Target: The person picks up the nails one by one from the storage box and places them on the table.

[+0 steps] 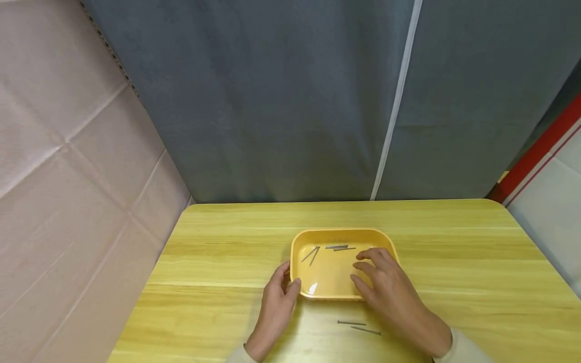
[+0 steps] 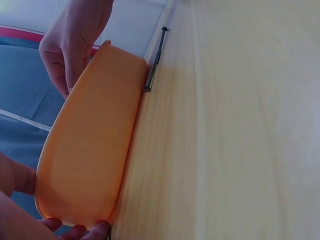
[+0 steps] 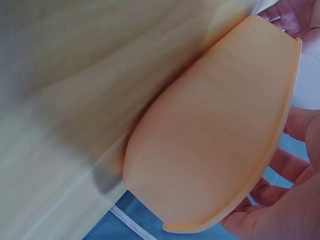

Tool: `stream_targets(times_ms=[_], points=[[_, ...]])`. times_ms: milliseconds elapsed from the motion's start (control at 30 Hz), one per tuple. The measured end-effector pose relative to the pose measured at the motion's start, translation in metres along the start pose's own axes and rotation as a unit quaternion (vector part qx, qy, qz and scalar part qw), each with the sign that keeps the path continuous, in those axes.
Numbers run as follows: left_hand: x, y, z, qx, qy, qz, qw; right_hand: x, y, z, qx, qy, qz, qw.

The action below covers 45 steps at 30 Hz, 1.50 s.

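A yellow plastic tray (image 1: 333,292) rests on the wooden table, with several nails (image 1: 337,247) lying toward its back and left inside. My left hand (image 1: 278,297) grips the tray's left front corner, thumb at the rim and fingers along the outer wall. Over the tray's right part hovers my right hand (image 1: 388,287), its fingers spread and loosely bent above the tray floor, with nothing seen between them. The right wrist view shows the right fingers (image 3: 287,165) past the tray's rim (image 3: 275,145). Two loose nails (image 1: 358,326) lie on the table in front of the tray.
The wooden table (image 1: 218,252) runs back to a grey curtain (image 1: 272,101) with a white strip. A pale panelled wall (image 1: 91,201) borders the left side. On the right stands a white surface with a red edge (image 1: 535,156).
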State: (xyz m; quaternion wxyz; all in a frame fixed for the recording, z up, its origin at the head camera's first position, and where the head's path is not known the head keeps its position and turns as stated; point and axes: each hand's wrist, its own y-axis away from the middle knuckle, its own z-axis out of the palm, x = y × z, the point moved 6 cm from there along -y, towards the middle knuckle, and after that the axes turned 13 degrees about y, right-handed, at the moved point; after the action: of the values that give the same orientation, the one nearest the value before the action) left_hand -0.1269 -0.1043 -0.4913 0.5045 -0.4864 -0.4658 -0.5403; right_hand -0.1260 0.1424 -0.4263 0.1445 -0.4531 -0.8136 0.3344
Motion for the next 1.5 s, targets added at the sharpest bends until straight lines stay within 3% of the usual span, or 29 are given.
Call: stream_targets(times_ms=[633,1000,1500], points=[[0.004,0.002,0.000,-0.002,0.004,0.009,0.9999,0.007,-0.009,0.004,-0.043,0.008,0.007,0.999],[0.002,0.000,-0.002,0.008,-0.019,0.004,0.9998,0.008,-0.021,0.008,-0.094,0.008,0.017,0.995],[0.003,0.002,-0.002,0.011,-0.005,0.004,0.9999,0.016,-0.029,0.020,-0.137,0.016,0.019,0.990]])
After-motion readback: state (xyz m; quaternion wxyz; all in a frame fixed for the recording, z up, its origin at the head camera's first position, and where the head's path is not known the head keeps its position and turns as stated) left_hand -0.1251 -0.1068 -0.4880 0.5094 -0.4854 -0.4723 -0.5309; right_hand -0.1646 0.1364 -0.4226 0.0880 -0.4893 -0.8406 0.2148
